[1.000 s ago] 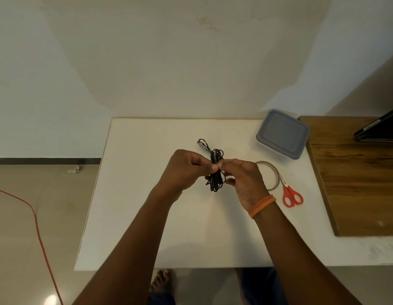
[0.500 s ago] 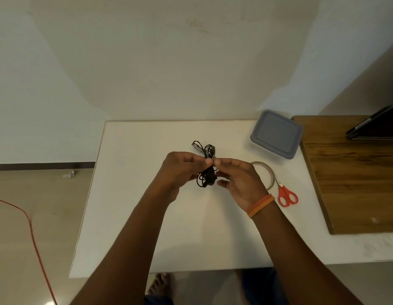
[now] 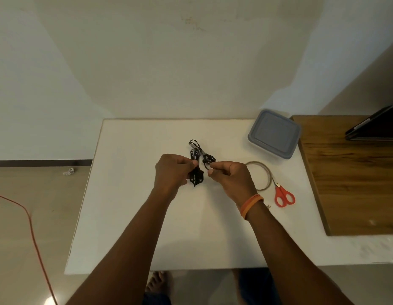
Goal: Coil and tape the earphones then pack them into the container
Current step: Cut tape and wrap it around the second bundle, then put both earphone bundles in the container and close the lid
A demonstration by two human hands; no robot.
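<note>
Looking for brands or labels turns up no writing that can be read on anything. Away from the grip, off to its far right, the grey container [image 3: 274, 133] sits with its lid on, so its contents are hidden. Both hands hang above the white table [image 3: 129, 216], forearms reaching in from the near edge. The left hand [image 3: 172, 172] curls its fingers round the black earphones [image 3: 197, 172], holding the coiled bundle at its middle, loops showing above and below the fist. The right hand [image 3: 230, 179] pinches a loose strand of the same cord between thumb and forefinger, just beside the bundle; an orange wristband [image 3: 251, 206] circles that wrist. Just right of the grip, partly behind the right hand, lies 1 tape roll [image 3: 264, 172], with red-handled scissors [image 3: 283, 195] touching its near rim.
</note>
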